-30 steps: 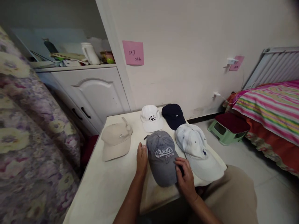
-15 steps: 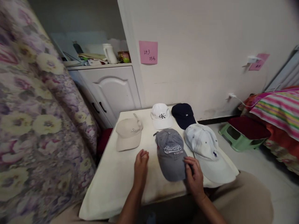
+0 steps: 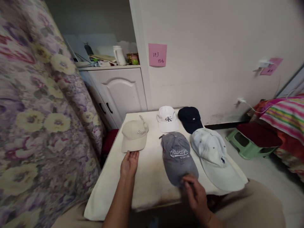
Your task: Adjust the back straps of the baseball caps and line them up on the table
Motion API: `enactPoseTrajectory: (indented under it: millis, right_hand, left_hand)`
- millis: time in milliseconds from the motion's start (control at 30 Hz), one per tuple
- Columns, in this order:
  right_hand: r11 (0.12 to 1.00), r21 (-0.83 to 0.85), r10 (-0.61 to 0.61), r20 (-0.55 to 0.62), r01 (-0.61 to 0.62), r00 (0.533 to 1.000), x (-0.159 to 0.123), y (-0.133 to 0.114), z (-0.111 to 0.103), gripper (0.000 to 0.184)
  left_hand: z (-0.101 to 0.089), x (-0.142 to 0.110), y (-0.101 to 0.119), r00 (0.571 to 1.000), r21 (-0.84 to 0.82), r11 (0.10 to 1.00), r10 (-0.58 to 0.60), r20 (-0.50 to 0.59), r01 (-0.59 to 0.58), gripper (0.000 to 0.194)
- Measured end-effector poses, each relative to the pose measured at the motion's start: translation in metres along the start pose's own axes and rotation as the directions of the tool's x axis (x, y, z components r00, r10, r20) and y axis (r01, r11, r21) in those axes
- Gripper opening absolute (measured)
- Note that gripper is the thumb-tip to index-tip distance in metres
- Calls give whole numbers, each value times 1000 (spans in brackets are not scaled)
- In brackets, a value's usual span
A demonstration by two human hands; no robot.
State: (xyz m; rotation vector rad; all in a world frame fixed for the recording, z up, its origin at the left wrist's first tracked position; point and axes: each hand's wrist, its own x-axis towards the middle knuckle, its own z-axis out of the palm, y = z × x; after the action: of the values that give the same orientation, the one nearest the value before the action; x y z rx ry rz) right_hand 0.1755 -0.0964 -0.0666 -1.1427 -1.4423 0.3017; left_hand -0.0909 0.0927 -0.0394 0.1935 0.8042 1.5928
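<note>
I see left hand [image 3: 129, 164] unclenched, palm up, nearest beige cap [image 3: 134, 135] directly above, brim toward it. Right hand [image 3: 196, 194], lower right, at gray cap [image 3: 178, 163]; can't tell grip.

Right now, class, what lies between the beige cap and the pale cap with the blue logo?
In the head view, the gray cap lies between them.

one beige cap [image 3: 134, 136], one white cap [image 3: 167, 118], one navy cap [image 3: 190, 119], one gray cap [image 3: 180, 161] and one pale cap [image 3: 215, 158] — five in all, on one table [image 3: 150, 180]. one left hand [image 3: 129, 164] and one right hand [image 3: 196, 192] — two in total. there are two pink notes [image 3: 157, 54], two black handles [image 3: 109, 108], two white plugs [image 3: 241, 100], one white jug [image 3: 119, 56], one green stool [image 3: 250, 144], one floral curtain [image 3: 54, 120] and one striped cloth [image 3: 288, 110].
</note>
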Motion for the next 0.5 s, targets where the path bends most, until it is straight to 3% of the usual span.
enactPoseTrajectory:
  millis: [233,367,500]
  right_hand:
    - [996,16,-82,369,82,926,-10,-29,43,19]
    - [997,-25,-50,479,70,877,-7,-28,52,18]
    - [996,-61,-26,523,68,852,-6,-26,54,18]
  left_hand:
    - [16,18,1,996,-82,997,13,85,-6,35]
    - [19,13,2,993,-111,994,6,122,8,45]
    - [11,-12,1,991,-125,992,-8,131,24,50]
